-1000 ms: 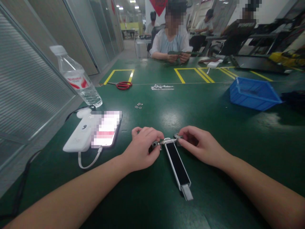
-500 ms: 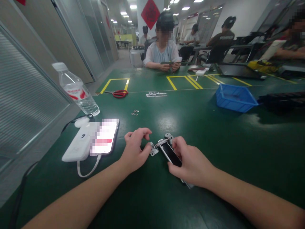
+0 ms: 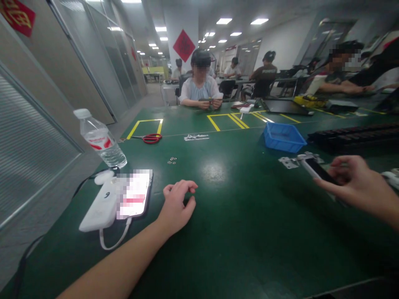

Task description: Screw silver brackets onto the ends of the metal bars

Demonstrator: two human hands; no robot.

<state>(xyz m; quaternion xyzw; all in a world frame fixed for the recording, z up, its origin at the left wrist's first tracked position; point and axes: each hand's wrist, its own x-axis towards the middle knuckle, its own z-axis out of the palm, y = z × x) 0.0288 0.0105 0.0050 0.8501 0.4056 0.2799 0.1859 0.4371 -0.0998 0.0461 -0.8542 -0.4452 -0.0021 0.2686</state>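
Observation:
My right hand (image 3: 358, 182) is at the right edge of the view, gripping a black-faced metal bar (image 3: 316, 169) with its fingers. A steel hinge fitting (image 3: 289, 162) sticks out from the bar's far end. The bar's near end is hidden by my fingers. My left hand (image 3: 177, 203) rests on the green table mat (image 3: 237, 232) with fingers loosely curled, holding nothing. It lies just right of a smartphone (image 3: 134, 194), whose screen is blurred. The phone sits on a white power bank (image 3: 101, 209), joined to it by a short white cable.
A water bottle (image 3: 101, 139), red-handled scissors (image 3: 151, 138) and small metal washers (image 3: 171, 160) lie on the mat at the left. A blue plastic tray (image 3: 283, 137) and a black rack (image 3: 355, 137) stand at the right. Co-workers sit across the table and to the right.
My right hand has carried the bar away to the right and lifted it. My left hand has left the hinge end and now rests nearer the phone. My view has tilted upward.

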